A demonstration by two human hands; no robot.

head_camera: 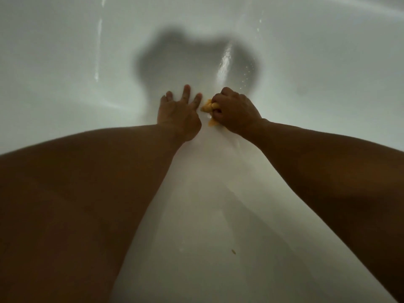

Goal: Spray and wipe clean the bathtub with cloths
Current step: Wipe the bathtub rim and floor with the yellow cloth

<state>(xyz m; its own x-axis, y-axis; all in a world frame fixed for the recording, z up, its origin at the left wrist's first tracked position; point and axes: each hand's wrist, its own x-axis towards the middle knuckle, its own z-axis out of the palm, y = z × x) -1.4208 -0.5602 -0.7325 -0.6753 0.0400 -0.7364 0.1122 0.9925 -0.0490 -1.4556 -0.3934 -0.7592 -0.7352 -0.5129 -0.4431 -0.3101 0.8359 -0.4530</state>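
The white bathtub [87,73] fills the whole view, seen from above with both my arms reaching down into it. My left hand [179,112] lies flat on the tub's surface with its fingers spread and straight. Just to its right, my right hand [234,112] grips a bunched yellow cloth [207,108] and holds it against the tub. Most of the cloth is hidden inside the fist; only a yellow fold shows between the two hands.
Wet streaks and droplets [225,60] glisten on the tub wall beyond my right hand. A dark shadow [164,53] of my head and shoulders falls on the tub ahead. A small brown speck [233,251] lies on the tub's near surface.
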